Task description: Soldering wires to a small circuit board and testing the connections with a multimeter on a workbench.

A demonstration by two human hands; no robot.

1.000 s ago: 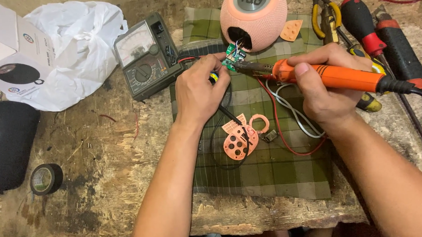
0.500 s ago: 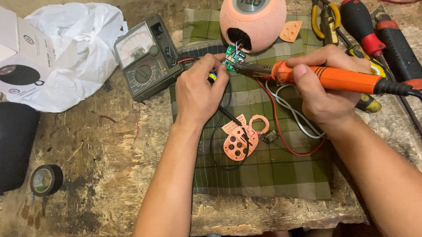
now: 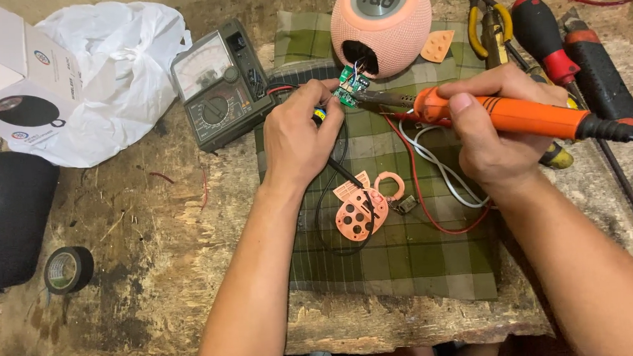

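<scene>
Soldering iron [image 3: 513,114] sits tight in my right hand [image 3: 489,138], tip on the little green circuit board [image 3: 348,91]. My left hand [image 3: 302,139] pinches that board at six o'clock of the pink round speaker [image 3: 381,27]. Speaker lies open, pink cover pieces [image 3: 360,210] off; joining looks unfinished.

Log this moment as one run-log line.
left hand: pinches circuit board | right hand: grips soldering iron, tip on board | pink speaker: behind

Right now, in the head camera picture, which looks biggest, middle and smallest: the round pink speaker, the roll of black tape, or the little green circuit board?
1. Round pink speaker, clearly the biggest.
2. Roll of black tape.
3. Little green circuit board, held by the left hand.

The tape lies nearer the camera, but it looks bigger by plenty.
</scene>
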